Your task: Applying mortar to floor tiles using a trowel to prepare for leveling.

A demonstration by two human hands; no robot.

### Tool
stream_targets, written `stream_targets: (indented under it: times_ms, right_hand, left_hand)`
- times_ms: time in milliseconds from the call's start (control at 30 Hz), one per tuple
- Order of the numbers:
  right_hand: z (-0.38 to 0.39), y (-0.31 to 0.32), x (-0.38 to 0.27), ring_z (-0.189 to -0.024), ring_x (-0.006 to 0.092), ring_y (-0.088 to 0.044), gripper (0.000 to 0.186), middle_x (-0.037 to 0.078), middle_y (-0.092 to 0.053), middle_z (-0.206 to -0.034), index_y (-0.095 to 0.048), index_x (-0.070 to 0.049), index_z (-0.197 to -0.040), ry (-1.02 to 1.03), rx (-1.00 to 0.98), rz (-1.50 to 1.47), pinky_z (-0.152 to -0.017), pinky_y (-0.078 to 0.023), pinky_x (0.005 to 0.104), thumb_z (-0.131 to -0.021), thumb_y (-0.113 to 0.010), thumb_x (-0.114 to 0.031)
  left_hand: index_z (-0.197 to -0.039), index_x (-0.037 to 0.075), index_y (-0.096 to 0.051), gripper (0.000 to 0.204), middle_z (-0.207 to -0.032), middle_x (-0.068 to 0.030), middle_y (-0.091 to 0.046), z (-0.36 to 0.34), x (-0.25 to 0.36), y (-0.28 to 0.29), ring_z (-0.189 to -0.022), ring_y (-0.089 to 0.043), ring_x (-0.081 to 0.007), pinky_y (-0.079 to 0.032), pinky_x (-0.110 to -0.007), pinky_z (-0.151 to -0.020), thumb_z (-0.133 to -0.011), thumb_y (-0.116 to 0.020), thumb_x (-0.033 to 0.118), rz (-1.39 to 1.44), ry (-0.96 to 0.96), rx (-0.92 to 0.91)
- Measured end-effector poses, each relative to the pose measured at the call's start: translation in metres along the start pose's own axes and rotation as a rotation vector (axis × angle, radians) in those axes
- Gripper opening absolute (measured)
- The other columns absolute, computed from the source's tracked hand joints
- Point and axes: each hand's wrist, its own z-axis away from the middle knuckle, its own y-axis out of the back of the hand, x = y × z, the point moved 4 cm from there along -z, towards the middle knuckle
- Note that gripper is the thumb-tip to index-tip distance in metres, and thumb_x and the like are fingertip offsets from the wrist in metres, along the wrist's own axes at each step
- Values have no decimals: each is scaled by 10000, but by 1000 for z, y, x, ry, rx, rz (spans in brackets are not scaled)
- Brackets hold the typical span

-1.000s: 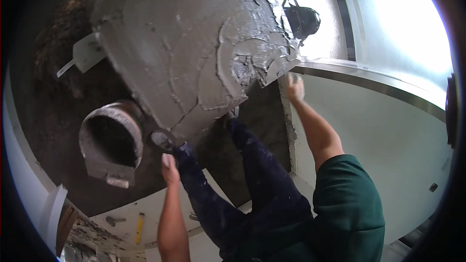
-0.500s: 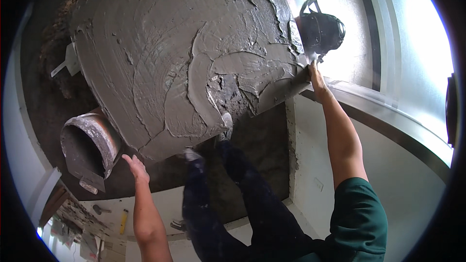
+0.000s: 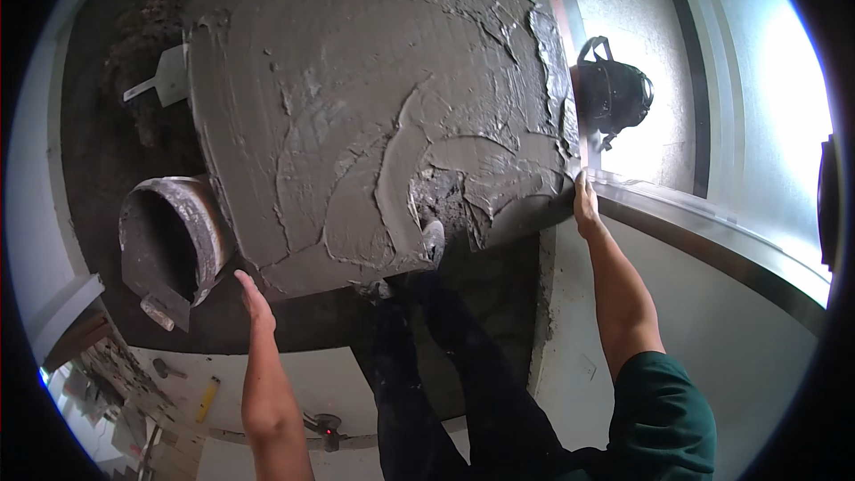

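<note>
A broad layer of wet grey mortar spreads in front of me, its surface ridged with trowel marks and broken by a rough hollow near my shoe. My left hand is stretched out flat beside the layer's near left corner, close to a tilted bucket crusted with mortar. Whether it touches the edge I cannot tell. At the near right corner, my right hand reaches out with straight fingers along the edge, beside the metal sill. I see nothing held in either hand.
A trowel-like blade with a pale handle lies at the left edge of the mortar. A black bag stands beyond the right edge. Behind the left arm are a hammer, a yellow level and a device with a red light.
The view has shifted, so the mortar, bucket and bag sit lower, the mortar and bag also further right. My left hand now lies closer to the mortar's corner. Both hands stay stretched out.
</note>
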Motion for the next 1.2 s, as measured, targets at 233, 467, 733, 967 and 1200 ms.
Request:
stream_targets:
  times_ms: [233,467,733,967,1200]
  right_hand:
    - [-3,1,-9,-1374,355,-513,810,240,-548,-1470,-471,21,-1503,-25,35,4,-1147,-376,405,-1052,-390,-646]
    - [1,-3,-6,-1188,297,-580,683,200,-627,-1265,-559,35,-1346,40,23,83,-1051,-431,387,-1083,-404,-577]
    - [7,0,-10,-1164,351,-595,639,228,-632,-1231,-565,25,-1311,66,17,144,-1031,-440,427,-1096,-388,-550]
    - [0,6,-11,-1254,318,-541,683,211,-595,-1337,-519,42,-1389,-6,-56,269,-1098,-389,411,-1101,-377,-560]
    - [-1,10,-24,-1316,328,-512,721,221,-555,-1413,-492,39,-1433,-139,-84,253,-1123,-373,416,-1097,-351,-583]
  left_hand:
    - [-1608,-59,-223,1205,-1708,-175,-226,18,16,6,-1589,-197,-278,-132,-422,-1284,-892,-363,900,-9,75,-32]
    - [-1608,-61,-218,1175,-1706,-178,-230,28,26,13,-1587,-203,-274,-137,-405,-1284,-915,-349,879,-44,76,-39]
    - [-1604,-71,-225,1180,-1700,-186,-243,31,35,13,-1584,-216,-280,-144,-409,-1284,-916,-344,879,-42,101,-17]
    - [-1638,-42,-118,1251,-1734,-161,-149,32,28,14,-1610,-115,-276,-70,-416,-1295,-874,-352,921,-25,170,-52]
    - [-1621,-74,-156,1265,-1726,-205,-136,36,18,11,-1609,-111,-286,-59,-402,-1296,-871,-345,926,4,238,49]
